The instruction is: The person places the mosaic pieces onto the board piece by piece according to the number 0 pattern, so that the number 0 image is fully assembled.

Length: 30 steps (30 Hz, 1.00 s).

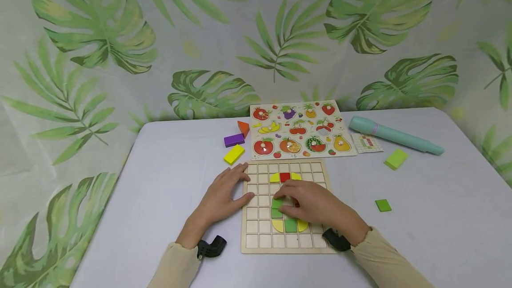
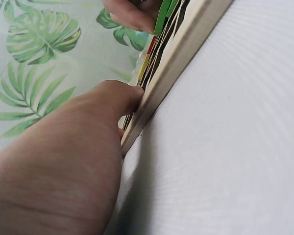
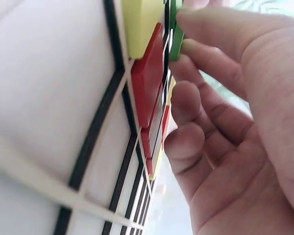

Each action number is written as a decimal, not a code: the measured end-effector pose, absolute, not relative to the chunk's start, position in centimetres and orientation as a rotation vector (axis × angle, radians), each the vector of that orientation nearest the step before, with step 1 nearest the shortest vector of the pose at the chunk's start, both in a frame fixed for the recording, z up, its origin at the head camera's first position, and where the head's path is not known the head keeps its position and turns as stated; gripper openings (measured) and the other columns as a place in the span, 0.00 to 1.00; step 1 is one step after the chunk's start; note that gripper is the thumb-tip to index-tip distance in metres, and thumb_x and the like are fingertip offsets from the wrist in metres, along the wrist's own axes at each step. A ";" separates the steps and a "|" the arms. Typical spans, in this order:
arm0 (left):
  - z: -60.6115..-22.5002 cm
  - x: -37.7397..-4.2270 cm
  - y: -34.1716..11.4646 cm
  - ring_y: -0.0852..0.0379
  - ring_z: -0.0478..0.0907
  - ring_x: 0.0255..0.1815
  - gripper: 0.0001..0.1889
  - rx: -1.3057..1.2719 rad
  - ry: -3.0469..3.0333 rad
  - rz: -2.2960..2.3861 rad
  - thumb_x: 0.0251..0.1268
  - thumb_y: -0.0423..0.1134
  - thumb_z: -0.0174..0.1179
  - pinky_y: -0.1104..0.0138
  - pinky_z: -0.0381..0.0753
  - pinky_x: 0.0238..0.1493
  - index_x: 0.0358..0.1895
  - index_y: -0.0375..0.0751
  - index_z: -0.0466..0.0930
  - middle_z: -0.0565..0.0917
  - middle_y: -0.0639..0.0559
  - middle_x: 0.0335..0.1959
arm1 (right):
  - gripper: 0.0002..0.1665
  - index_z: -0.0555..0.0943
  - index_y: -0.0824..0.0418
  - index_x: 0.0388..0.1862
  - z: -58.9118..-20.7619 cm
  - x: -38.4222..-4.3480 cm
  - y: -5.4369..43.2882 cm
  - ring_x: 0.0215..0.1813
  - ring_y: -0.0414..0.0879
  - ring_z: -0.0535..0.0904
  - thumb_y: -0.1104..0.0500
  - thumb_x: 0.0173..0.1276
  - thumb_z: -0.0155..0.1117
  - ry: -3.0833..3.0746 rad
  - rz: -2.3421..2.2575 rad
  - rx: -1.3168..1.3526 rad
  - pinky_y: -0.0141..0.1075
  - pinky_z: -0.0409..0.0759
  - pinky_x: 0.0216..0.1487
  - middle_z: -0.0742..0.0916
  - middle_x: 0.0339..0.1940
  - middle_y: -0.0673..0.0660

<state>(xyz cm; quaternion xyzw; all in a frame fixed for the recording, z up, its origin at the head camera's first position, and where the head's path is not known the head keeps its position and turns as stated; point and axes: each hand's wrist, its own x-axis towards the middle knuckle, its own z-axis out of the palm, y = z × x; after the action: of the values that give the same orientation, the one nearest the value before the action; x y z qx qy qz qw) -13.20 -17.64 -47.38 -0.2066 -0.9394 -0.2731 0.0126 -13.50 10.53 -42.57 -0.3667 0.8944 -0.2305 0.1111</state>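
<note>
A wooden grid board [image 1: 250, 244] lies flat on the table. My left hand [image 1: 223, 194] rests at its left edge, fingers spread and thumb on the rim; the left wrist view shows that thumb at the board's side. Over the middle of the grid, my right hand [image 1: 310, 201] pinches a green square tile [image 1: 277, 202] between thumb and fingers, and the right wrist view shows it close to the board. Just below it sits another green tile [image 1: 276, 214]. Yellow rounded pieces [image 1: 274, 178], a red tile [image 1: 285, 177] and a lower green tile [image 1: 290, 225] occupy other cells. Red tiles [image 3: 148, 81] are partly hidden by the hand.
Behind the board lies a fruit puzzle [image 1: 302, 123]. Left of it are orange [image 1: 243, 128], purple [image 1: 234, 140] and yellow [image 1: 234, 154] blocks. To the right are a pattern card [image 1: 366, 143], a teal tube-like object [image 1: 394, 135], a light green block [image 1: 396, 159] and a loose green tile [image 1: 383, 205].
</note>
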 end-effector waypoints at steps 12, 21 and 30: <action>-47.2 -13.2 -17.4 0.57 0.59 0.82 0.19 -0.652 -2.917 -0.865 0.69 0.53 0.66 0.55 0.53 0.84 0.56 0.49 0.78 0.65 0.54 0.81 | 0.15 0.90 0.50 0.52 -42.3 -13.3 10.2 0.43 0.37 0.79 0.49 0.69 0.72 2.734 -0.613 -1.089 0.35 0.84 0.46 0.87 0.48 0.46; -47.1 -13.1 -17.4 0.56 0.59 0.82 0.19 -0.647 -2.915 -0.867 0.69 0.53 0.66 0.55 0.53 0.84 0.56 0.50 0.78 0.66 0.54 0.80 | 0.15 0.90 0.51 0.52 -42.4 -13.2 10.1 0.46 0.41 0.81 0.50 0.68 0.73 2.797 -0.553 -1.091 0.38 0.86 0.49 0.87 0.47 0.47; -47.3 -13.0 -17.5 0.56 0.60 0.82 0.19 -0.649 -2.897 -0.871 0.69 0.53 0.66 0.54 0.55 0.84 0.56 0.49 0.78 0.66 0.53 0.80 | 0.15 0.89 0.50 0.53 -42.4 -12.9 9.7 0.47 0.42 0.82 0.51 0.69 0.73 2.828 -0.537 -1.079 0.39 0.87 0.49 0.87 0.48 0.48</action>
<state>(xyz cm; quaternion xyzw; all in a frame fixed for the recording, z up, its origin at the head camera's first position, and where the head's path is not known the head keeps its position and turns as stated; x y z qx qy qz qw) -13.01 -17.54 -47.27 -0.2098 -0.9361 -0.2813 0.0240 -12.88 9.67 -42.37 -0.3509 0.9193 -0.1747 0.0338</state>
